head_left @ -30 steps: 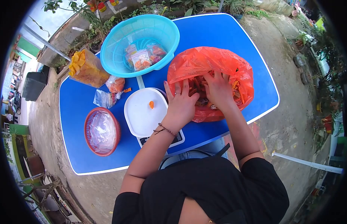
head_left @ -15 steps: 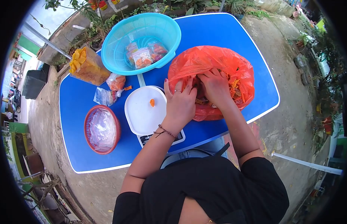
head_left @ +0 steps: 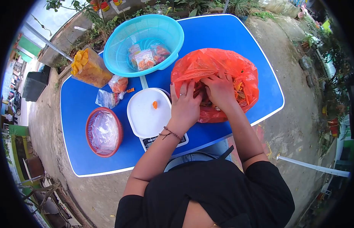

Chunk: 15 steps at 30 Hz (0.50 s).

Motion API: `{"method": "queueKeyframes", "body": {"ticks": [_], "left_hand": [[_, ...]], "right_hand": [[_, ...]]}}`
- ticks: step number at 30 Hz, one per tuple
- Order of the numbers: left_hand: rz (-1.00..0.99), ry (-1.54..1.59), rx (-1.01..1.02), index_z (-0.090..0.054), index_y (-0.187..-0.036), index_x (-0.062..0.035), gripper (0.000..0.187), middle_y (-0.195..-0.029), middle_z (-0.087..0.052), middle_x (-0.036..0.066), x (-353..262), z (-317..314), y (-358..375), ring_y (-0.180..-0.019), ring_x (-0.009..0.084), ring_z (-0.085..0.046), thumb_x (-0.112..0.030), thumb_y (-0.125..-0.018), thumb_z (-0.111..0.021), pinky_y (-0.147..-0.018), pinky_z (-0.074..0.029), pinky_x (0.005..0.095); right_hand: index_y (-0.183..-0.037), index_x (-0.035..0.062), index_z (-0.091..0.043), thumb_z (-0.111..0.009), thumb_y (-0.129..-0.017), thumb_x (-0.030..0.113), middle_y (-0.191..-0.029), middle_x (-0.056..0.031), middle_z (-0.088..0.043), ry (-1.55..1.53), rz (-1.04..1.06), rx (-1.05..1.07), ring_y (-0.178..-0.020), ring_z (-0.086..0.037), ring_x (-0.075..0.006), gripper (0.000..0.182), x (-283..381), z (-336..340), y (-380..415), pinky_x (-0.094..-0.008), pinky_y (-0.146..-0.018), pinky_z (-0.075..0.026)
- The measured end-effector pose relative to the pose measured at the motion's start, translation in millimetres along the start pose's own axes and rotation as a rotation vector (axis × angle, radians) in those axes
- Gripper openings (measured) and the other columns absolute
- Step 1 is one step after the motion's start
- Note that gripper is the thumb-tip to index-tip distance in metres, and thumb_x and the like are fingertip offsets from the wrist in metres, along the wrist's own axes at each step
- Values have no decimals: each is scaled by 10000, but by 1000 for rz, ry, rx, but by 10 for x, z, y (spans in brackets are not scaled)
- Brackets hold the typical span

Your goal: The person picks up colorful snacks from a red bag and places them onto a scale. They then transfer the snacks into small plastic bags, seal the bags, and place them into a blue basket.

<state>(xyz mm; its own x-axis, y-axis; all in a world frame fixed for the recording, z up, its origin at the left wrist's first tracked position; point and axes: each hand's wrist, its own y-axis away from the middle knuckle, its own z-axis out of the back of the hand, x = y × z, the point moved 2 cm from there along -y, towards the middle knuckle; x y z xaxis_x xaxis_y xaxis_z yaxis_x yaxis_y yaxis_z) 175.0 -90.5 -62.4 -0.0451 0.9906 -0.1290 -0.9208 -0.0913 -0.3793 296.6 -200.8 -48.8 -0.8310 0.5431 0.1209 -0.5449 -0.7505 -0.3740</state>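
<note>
A crinkled red plastic bag (head_left: 218, 59) stands wide at the mouth on the right half of the table, with orange twisted snack pieces (head_left: 241, 93) and some brownish ones inside. My left hand (head_left: 185, 108) lies over the bag's near left rim, fingers spread and bent slightly into the mouth. Reaching into the middle of the opening, my right hand (head_left: 221, 93) has its fingers apart, their tips against the plastic and contents. Left of my left hand is a kitchen scale (head_left: 180, 140) with a white tray (head_left: 146, 121), bearing one small orange piece (head_left: 155, 105).
On the blue table (head_left: 215, 32) stand a turquoise basket (head_left: 118, 49) with filled clear packets (head_left: 145, 60), a container of yellow chips (head_left: 94, 72), and a red basket (head_left: 121, 133) of clear plastic bags (head_left: 104, 129). More packets (head_left: 108, 97) lie beside the scale.
My right hand has shifted slightly within the bag's mouth, its fingers more spread. My left hand has moved a little at the rim. The bag's opening has changed shape slightly.
</note>
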Motion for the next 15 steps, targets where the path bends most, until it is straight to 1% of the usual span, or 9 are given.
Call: {"method": "queueKeyframes", "body": {"ticks": [2, 4, 7, 10, 13, 15], "left_hand": [[17, -23, 73, -690, -1248, -212, 459, -1453, -490, 158, 13, 51, -8, -1392, 315, -389, -161, -793, -651, -1174, -123, 702], [54, -37, 76, -698, -1234, -204, 448, -1460, -484, 154, 2, 75, -10, -1399, 315, -382, -186, -787, -664, -1177, -118, 701], [86, -70, 47, -696, -1232, -194, 455, -1466, -479, 149, -10, 88, 19, -1409, 315, -371, -214, -778, -678, -1182, -108, 700], [92, -89, 28, -689, -1242, -191, 467, -1466, -479, 144, -23, 83, 46, -1418, 313, -362, -221, -776, -680, -1185, -94, 698], [98, -82, 51, -682, -1256, -194, 475, -1463, -481, 139, -18, 109, 58, -1419, 310, -361, -222, -782, -675, -1187, -83, 695], [105, -57, 59, -680, -1263, -195, 476, -1461, -482, 137, -6, 120, 65, -1416, 308, -364, -225, -788, -671, -1186, -78, 693]], "right_hand": [[-1088, 165, -746, -644, -818, 111, -1090, -34, -714, -35, -27, 48, -1115, -617, -322, 293, -11, -4, -15, -499, -949, -475], [-1092, 166, -745, -656, -814, 119, -1104, -32, -710, -85, -62, 107, -1136, -606, -322, 295, -14, 0, -27, -497, -964, -466], [-1096, 165, -745, -678, -805, 123, -1138, -39, -699, -102, -52, 7, -1145, -604, -326, 302, 31, 29, -6, -495, -983, -455], [-1102, 157, -743, -696, -794, 117, -1172, -51, -689, 3, -66, -53, -1172, -596, -334, 314, 129, 44, -28, -495, -992, -455], [-1114, 151, -741, -701, -793, 111, -1181, -53, -690, -14, -121, 29, -1191, -591, -330, 326, 119, -70, -76, -496, -1010, -447], [-1108, 145, -742, -698, -797, 111, -1176, -55, -693, -22, -122, 21, -1188, -592, -326, 316, 112, -74, -76, -498, -1015, -443]]}}
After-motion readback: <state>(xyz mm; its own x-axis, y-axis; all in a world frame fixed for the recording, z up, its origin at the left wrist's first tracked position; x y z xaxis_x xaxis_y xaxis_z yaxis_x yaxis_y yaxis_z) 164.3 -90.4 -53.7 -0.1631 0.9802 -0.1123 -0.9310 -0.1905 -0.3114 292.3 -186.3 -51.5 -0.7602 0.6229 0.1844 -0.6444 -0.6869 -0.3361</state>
